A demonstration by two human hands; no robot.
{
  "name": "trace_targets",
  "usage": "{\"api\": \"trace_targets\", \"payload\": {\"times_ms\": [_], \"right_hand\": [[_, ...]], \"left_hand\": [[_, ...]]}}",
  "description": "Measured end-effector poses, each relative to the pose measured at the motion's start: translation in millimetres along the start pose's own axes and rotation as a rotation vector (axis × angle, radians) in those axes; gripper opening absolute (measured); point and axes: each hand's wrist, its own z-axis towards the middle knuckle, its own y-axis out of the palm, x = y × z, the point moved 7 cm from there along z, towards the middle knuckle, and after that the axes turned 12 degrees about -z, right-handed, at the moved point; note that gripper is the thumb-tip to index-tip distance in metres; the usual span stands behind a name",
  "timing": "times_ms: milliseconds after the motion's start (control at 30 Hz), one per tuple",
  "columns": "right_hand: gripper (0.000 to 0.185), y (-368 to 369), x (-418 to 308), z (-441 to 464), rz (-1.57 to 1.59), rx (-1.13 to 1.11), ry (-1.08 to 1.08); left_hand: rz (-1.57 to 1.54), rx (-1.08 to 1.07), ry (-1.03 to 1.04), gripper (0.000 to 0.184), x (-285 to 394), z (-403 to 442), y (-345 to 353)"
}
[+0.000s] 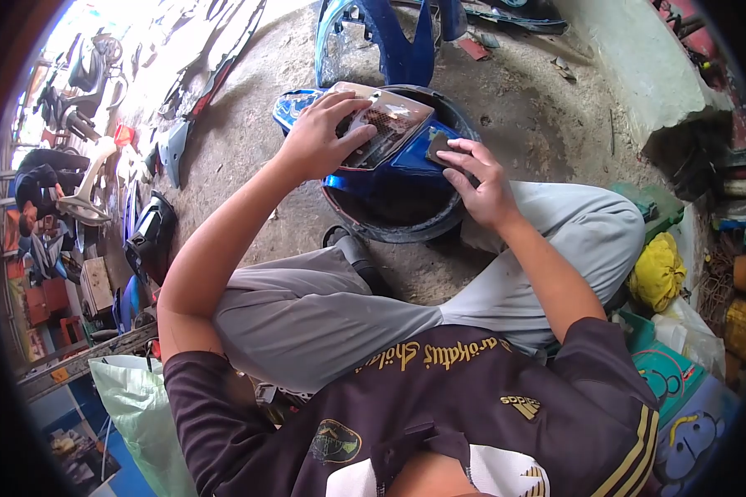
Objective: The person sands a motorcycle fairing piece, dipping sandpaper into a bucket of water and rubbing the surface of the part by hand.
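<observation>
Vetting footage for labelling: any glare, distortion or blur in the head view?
Head view throughout: floor washes out to white at upper left; heavy fisheye bowing inside a black rounded border; left hand and right hand look reasonably sharp.

The panel [414, 161] is blue, the basin [389, 236] black, the shirt [439, 402] dark, yellow-striped.

Cluttered repair workshop; rough concrete floor [240, 124]; blue vehicle fairing [406, 159] on a tub [389, 235]; loose moulded parts [152, 236]
</observation>
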Motion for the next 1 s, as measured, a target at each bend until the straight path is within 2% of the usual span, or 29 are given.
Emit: {"api": "trace_targets", "payload": {"times_ms": [133, 233, 333, 433, 533, 567, 667, 767, 900, 1000], "right_hand": [[0.050, 9, 15, -6, 0.188, -0.052, 0.189], [0.059, 10, 14, -6, 0.180, -0.015, 0.153], [0.059, 11, 13, -4, 0.179, 0.007, 0.167], [0.056, 4, -9, 0, -0.069, 0.019, -0.037], [0.047, 10, -25, -5, -0.142, 0.026, -0.309], [0.036, 10, -27, -6, -0.137, 0.034, -0.349], [0.032, 8, -20, 1, -0.115, -0.007, -0.271], [0.033, 3, -12, 10, -0.089, -0.038, -0.103], [0.037, 2, -42, 9, -0.035, -0.058, -0.215], [0.038, 5, -41, 7, -0.034, -0.094, -0.212]], "left_hand": [[-0.002, -0.006, 0.005, 0.060, 1, 0, 1], [0.004, 0.002, 0.002, 0.059, 0, -1, -1], [-0.002, -0.002, -0.003, 0.059, 0, 0, 0], [-0.003, -0.006, 0.001, 0.059, -1, 1, 0], [0.008, -0.002, 0.011, 0.059, -1, 1, -1], [0.012, -0.001, 0.016, 0.059, 0, 0, 0], [0.016, 0.007, 0.005, 0.059, 0, -1, -1], [-0.009, -0.002, 0.004, 0.059, -2, 2, -1], [-0.010, 0.014, 0.019, 0.059, -1, 4, -2], [-0.017, 0.051, 0.029, 0.059, -4, 1, 0]]}}
